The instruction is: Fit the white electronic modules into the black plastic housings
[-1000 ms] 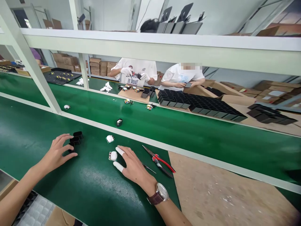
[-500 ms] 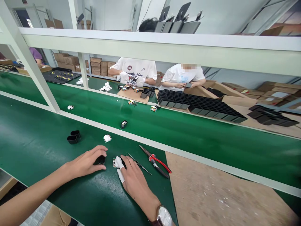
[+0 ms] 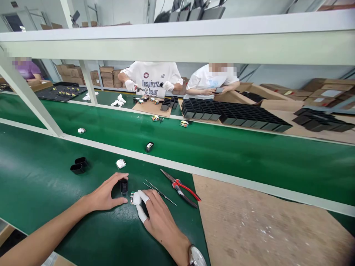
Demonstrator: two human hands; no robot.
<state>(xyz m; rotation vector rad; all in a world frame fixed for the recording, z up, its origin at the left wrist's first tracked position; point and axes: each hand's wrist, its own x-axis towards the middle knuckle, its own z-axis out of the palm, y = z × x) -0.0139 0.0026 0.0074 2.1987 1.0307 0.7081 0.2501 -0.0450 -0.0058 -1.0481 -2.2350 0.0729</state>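
Observation:
My left hand (image 3: pixel 107 194) curls around a small black housing (image 3: pixel 124 186) standing on the green table, thumb and forefinger on either side of it. My right hand (image 3: pixel 156 218), with white finger cots on thumb and forefinger, pinches a small white-topped part (image 3: pixel 134 198) just right of the housing. A watch (image 3: pixel 197 256) sits on the right wrist. Two more black housings (image 3: pixel 78 166) lie to the left. Another white-topped part (image 3: pixel 120 163) lies just beyond the hands.
Red-handled pliers (image 3: pixel 181 188) and thin tweezers (image 3: pixel 159 192) lie right of my hands. A cardboard sheet (image 3: pixel 260 229) covers the table at right. Small parts ride the conveyor belt (image 3: pixel 222 151). Two people work across it beside black trays (image 3: pixel 230 118).
My left hand came right from the two black housings with one housing and set it upright. My right hand closed on the white-topped part beside it. The view tilted down slightly.

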